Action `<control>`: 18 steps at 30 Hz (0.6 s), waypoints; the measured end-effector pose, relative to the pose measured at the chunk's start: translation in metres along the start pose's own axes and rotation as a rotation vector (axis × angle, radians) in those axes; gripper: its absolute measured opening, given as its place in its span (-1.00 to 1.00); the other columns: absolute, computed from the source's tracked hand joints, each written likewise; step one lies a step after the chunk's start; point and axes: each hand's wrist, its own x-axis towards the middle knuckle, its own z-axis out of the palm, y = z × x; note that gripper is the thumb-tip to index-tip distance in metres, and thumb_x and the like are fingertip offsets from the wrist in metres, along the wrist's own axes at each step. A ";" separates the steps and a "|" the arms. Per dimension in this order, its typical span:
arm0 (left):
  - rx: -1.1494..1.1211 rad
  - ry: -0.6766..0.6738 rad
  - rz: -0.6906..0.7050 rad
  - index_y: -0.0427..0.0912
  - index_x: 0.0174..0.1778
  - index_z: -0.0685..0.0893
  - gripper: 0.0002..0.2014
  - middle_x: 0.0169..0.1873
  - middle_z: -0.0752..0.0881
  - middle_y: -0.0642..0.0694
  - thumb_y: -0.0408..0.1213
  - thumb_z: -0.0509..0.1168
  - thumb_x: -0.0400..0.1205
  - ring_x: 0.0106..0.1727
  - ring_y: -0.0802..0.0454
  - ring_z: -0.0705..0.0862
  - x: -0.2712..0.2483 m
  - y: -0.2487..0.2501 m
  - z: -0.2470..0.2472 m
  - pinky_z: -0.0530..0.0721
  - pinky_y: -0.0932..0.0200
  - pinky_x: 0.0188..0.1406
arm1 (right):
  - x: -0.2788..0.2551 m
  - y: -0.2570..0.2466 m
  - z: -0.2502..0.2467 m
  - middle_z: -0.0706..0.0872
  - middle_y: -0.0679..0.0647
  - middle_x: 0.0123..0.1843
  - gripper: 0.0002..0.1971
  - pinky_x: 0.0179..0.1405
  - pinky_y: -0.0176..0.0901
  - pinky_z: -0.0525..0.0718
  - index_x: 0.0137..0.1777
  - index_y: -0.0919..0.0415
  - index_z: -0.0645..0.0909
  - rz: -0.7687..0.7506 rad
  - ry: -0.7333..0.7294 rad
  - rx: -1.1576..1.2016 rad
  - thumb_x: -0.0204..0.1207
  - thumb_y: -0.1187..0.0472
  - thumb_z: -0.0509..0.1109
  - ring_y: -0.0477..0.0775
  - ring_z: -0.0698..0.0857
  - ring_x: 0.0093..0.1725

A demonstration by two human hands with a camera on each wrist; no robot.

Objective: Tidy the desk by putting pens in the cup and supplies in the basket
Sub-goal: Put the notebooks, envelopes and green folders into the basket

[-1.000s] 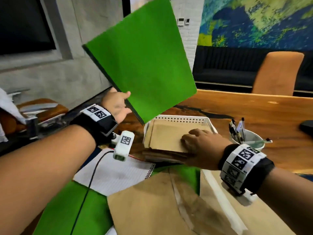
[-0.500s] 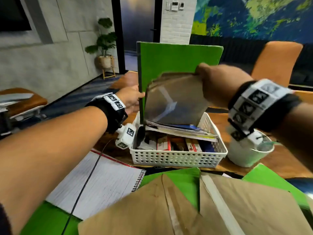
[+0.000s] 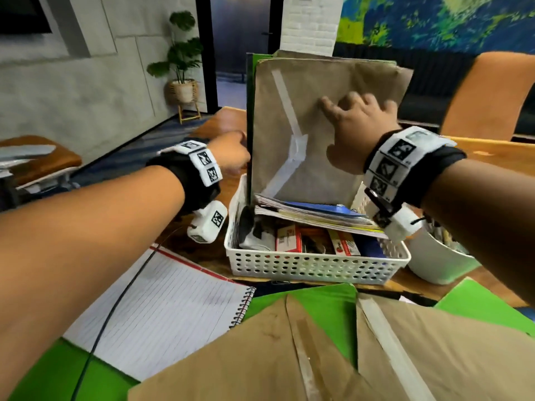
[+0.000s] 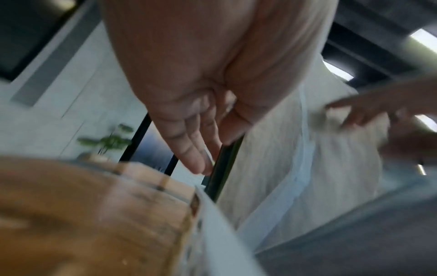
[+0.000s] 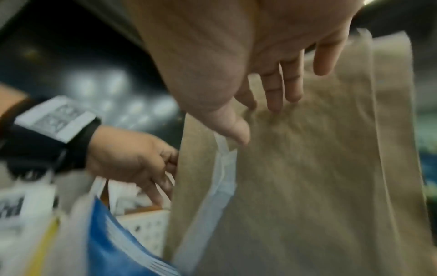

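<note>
A white perforated basket (image 3: 312,264) sits mid-desk. A brown envelope (image 3: 318,163) stands upright in it, with a green folder (image 3: 262,57) on edge just behind. My right hand (image 3: 356,120) lies flat on the envelope's face, fingers spread. My left hand (image 3: 231,153) pinches the folder's left edge (image 4: 224,168), thumb in front and fingers behind. Below the envelope lie a blue notebook (image 3: 321,206) and small red-and-white boxes (image 3: 289,240). The white cup (image 3: 440,261) with pens stands to the basket's right, partly hidden by my right wrist.
A lined spiral notebook (image 3: 162,299) lies on the desk at front left. More brown envelopes (image 3: 289,360) and green folders (image 3: 324,308) overlap along the near edge. An orange chair (image 3: 486,94) stands beyond the wooden desk (image 3: 492,153) at the right.
The left hand brought the green folder down from high up and stood it in the basket. The right hand tipped the brown envelope upright and now lies flat against it.
</note>
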 end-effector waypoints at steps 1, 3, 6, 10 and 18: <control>-0.034 -0.042 -0.041 -0.23 0.27 0.61 -0.72 0.07 0.73 -0.18 -0.40 0.36 0.65 0.09 -0.12 0.73 -0.002 0.000 0.001 0.71 0.03 0.04 | 0.000 0.001 0.002 0.23 0.16 0.68 -0.17 0.48 0.29 0.33 0.71 -0.14 0.13 0.003 -0.146 0.034 0.46 -0.07 0.43 0.30 0.30 0.60; -0.051 -0.057 -0.064 -0.19 0.25 0.55 -0.77 0.03 0.73 -0.19 -0.25 0.36 0.71 0.04 -0.12 0.74 -0.005 0.002 0.004 0.76 -0.08 0.06 | -0.001 0.001 0.003 -0.10 0.08 0.79 -0.15 0.56 0.21 0.33 0.72 -0.15 0.18 -0.032 -0.356 0.064 0.47 -0.26 0.46 0.32 0.23 0.67; 0.122 0.029 -0.031 -0.35 0.26 0.60 -0.67 0.10 0.75 -0.33 -0.13 0.20 0.81 0.15 -0.32 0.77 0.000 0.002 0.002 0.79 -0.18 0.12 | -0.014 -0.013 -0.006 0.11 0.07 0.74 0.05 0.53 0.19 0.46 0.61 -0.19 0.37 -0.142 -0.500 0.213 0.10 -0.62 0.41 0.27 0.46 0.55; 0.097 -0.026 -0.060 -0.21 -0.08 0.52 -0.77 -0.01 0.69 -0.32 -0.20 0.13 0.84 -0.12 -0.25 0.75 0.001 0.010 0.005 0.72 -0.05 -0.15 | -0.048 -0.029 0.013 0.57 -0.11 0.49 0.14 0.37 0.03 0.55 0.58 -0.24 0.35 -0.343 -0.783 0.229 -0.07 -0.48 0.64 0.08 0.63 0.34; 0.230 -0.178 -0.156 -0.29 0.26 0.48 -0.79 0.28 0.64 -0.41 -0.36 -0.02 0.84 0.23 -0.37 0.75 0.008 0.010 0.002 0.64 -0.56 0.24 | -0.026 -0.022 0.002 0.73 -0.13 0.17 -0.49 0.08 -0.14 0.65 0.41 -0.09 0.59 -0.421 -0.638 0.124 0.45 -0.02 0.54 -0.01 0.69 0.06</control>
